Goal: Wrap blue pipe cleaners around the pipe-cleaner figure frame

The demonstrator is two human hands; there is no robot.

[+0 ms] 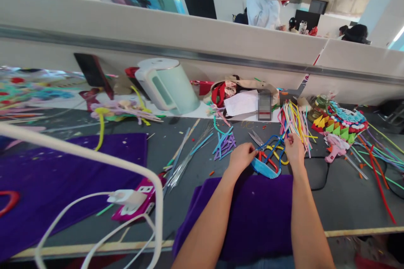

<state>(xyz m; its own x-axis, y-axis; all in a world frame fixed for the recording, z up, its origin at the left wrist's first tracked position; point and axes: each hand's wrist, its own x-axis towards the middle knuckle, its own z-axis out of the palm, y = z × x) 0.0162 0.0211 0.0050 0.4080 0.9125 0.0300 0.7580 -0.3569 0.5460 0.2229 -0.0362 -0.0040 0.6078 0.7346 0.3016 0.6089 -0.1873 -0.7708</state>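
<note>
A blue craft piece (265, 169) with a light blue curved band and darker blue loops hangs between my two hands. My left hand (243, 157) pinches its left side with the fingers closed. Closed fingertips of my right hand (294, 148) grip the upper right end of the blue loops. Just behind the piece lie scissors (256, 138) with red handles, and a yellow-handled pair (282, 154) overlaps them. Beneath my forearms a folded purple cloth (259, 214) covers the table edge.
Purple and blue stems (224, 145) and a colourful bundle (295, 119) lie behind. A pink glue gun (336, 146) with a cord sits right. Left are a kettle (172, 86), a power strip (139, 199) and a white tube frame (94, 155). A person (263, 6) stands beyond the partition.
</note>
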